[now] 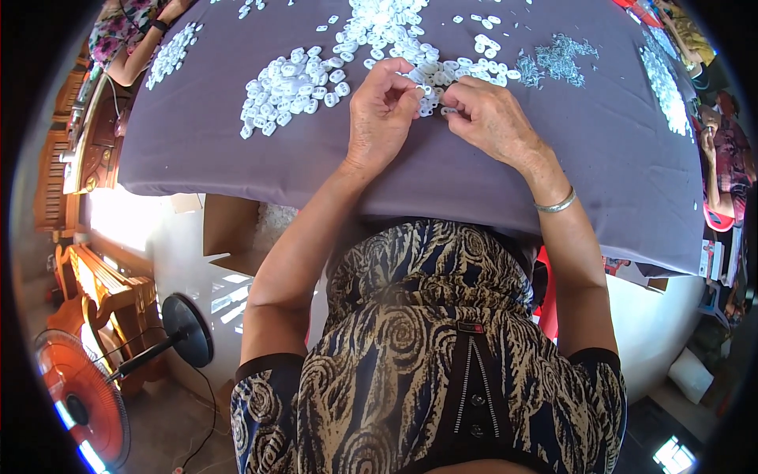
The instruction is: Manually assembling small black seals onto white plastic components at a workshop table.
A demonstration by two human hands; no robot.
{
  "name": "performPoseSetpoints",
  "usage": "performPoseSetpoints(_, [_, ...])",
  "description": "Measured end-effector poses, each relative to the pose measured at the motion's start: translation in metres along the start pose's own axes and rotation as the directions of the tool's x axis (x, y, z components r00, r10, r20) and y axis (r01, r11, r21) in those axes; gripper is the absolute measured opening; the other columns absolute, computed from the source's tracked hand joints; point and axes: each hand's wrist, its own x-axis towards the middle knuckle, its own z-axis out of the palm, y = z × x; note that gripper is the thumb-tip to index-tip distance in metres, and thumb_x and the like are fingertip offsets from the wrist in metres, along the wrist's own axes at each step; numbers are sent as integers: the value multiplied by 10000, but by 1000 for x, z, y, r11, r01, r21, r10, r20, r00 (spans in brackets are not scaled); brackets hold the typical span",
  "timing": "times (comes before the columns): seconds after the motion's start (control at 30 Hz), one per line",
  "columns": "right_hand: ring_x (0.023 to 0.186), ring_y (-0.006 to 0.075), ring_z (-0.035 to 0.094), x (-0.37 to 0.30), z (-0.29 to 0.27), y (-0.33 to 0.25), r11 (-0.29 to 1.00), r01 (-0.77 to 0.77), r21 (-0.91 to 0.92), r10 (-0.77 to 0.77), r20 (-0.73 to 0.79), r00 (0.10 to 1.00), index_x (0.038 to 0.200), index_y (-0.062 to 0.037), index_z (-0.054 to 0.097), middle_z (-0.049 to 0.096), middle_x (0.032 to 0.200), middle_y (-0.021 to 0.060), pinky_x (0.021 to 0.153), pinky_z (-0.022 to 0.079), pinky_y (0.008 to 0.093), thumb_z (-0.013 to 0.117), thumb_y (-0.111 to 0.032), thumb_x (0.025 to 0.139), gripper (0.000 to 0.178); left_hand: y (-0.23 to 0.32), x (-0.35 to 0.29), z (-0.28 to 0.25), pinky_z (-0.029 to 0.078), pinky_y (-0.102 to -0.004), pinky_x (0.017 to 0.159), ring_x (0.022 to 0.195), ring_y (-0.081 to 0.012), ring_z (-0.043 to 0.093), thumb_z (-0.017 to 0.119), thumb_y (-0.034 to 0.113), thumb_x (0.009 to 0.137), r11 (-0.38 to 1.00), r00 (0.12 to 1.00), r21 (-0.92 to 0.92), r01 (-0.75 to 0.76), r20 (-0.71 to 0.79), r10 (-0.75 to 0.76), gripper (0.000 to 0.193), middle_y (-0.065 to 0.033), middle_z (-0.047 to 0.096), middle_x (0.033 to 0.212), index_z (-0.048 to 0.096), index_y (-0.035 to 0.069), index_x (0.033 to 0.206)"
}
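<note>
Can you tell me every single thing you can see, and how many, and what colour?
White plastic pieces: too many to count, white, heaped on the table
Metal bits: too many to count, silvery, beyond the right hand
Cloth-covered table: one, grey-purple, in front
Fan: one, orange-red and black, lower left
Wooden furniture: several, orange-brown, left side
Cardboard box: one, brown, below the table's near edge
Other people: at least three, colourful clothes, left and right edges
Bracelet: one, silvery, right wrist
Patterned clothes: tan and dark, lower middle
Left hand: one, bare, pinching a white piece
Right hand: one, bare, likewise
</note>
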Motion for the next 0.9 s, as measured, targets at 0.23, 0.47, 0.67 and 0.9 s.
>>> performPoseSetpoints(0.23, [697,264,586,-2,-1,1,989,124,-84,-122,30,992,922,-64,594,540,803,78,622,498,375,600,-15,742,187,-1,0,0,470,-205,583,667,-64,530,584,-48,844,1000,1000,-9,16,10,-16,271,-26,584,807,522,37,1094])
performPoseSetpoints(0.47, [667,253,572,-2,-1,1,992,99,-72,-97,34,995,891,-40,560,541,780,83,598,477,379,601,-19,754,144,1,-1,0,468,-208,598,666,-79,559,585,-61,834,999,999,17,40,5,-40,274,-28,613,797,527,27,1087])
performPoseSetpoints(0.67, [505,176,439,-1,-11,5,996,-52,78,49,41,998,775,-20,485,458,571,88,496,393,333,598,-26,751,116,2,-2,1,472,-214,604,670,-79,553,601,-47,835,999,999,28,43,8,-43,284,-25,609,806,531,38,1097])
performPoseSetpoints(0.9, [491,104,360,-4,-18,13,985,-150,80,138,143,980,727,-17,495,406,511,42,462,340,295,615,-40,753,126,5,-5,8,487,-206,561,653,-44,527,609,-17,839,999,998,17,44,39,-44,257,-4,579,788,534,42,1078])
